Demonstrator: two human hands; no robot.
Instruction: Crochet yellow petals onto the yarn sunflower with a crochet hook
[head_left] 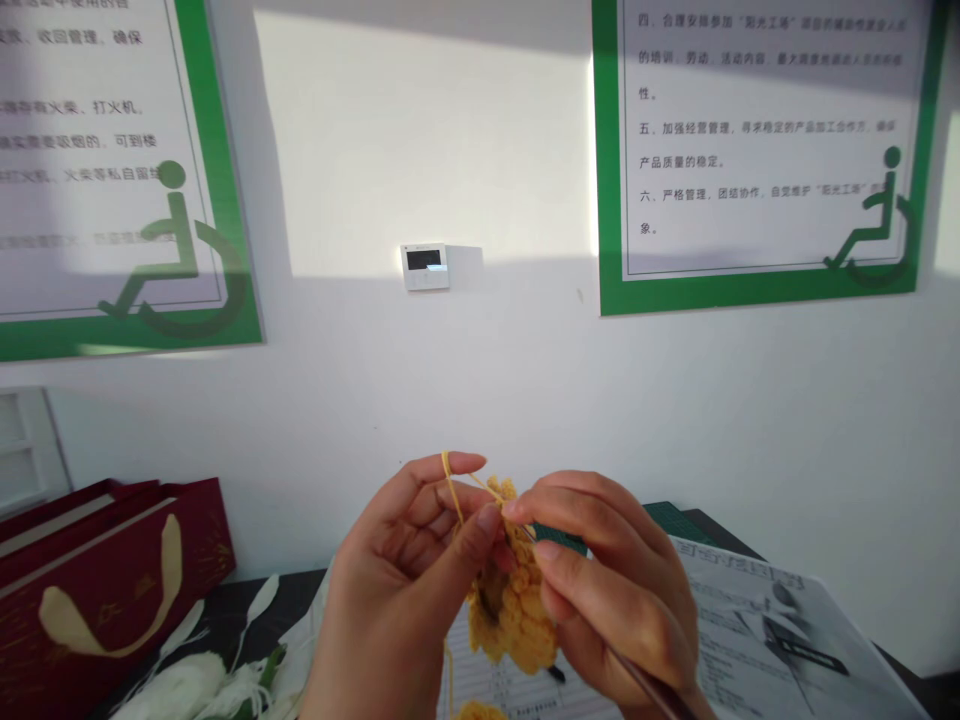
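Note:
A yellow crocheted piece (525, 625) with bumpy, petal-like edges hangs between my hands at the bottom centre. My left hand (397, 575) pinches its upper edge between thumb and fingers. Yellow yarn (452, 490) loops over the raised left index finger and runs across to the stitches. Held in my right hand (622, 575) is a crochet hook (649, 688), its handle slanting out below the palm. The hook's tip meets the work near the left thumb, where fingers partly hide it. More yellow crochet or yarn (480, 710) shows at the bottom edge.
Printed papers (795, 630) lie on the dark table at right, with a black-handled tool (806, 645) on or pictured on them. At left stand a maroon gift bag (112, 600) and white yarn (180, 685). Behind, the wall carries a thermostat (425, 268) and green-framed posters (611, 200).

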